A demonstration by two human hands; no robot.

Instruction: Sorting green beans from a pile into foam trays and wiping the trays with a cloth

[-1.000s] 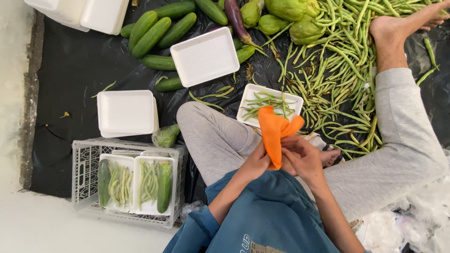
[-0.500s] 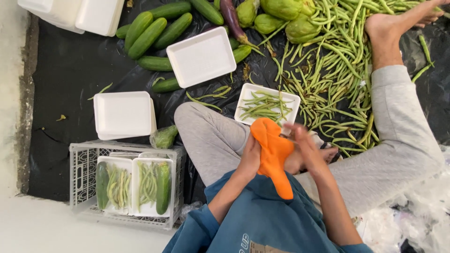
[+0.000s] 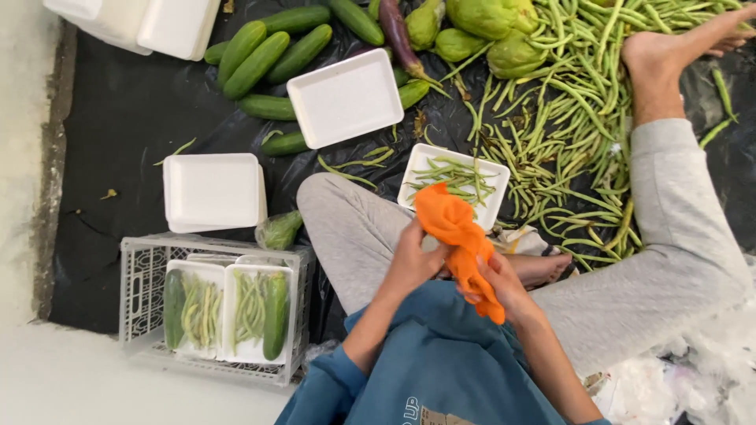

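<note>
Lowered since a moment ago, the orange cloth [image 3: 459, 240] now hangs crumpled between both hands over the lap, left hand [image 3: 413, 260] and right hand [image 3: 498, 283] pinching it, just below a bean tray [image 3: 490, 211].

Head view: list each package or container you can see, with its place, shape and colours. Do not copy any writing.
Open foam tray: centre top, white, rectangular, bare inside.
Bean tray: beyond the orange cloth, white, holding green beans.
Closed foam box: left of the knee, white, squarish.
Packed trays: two in the white plastic crate, cucumbers and beans.
</note>
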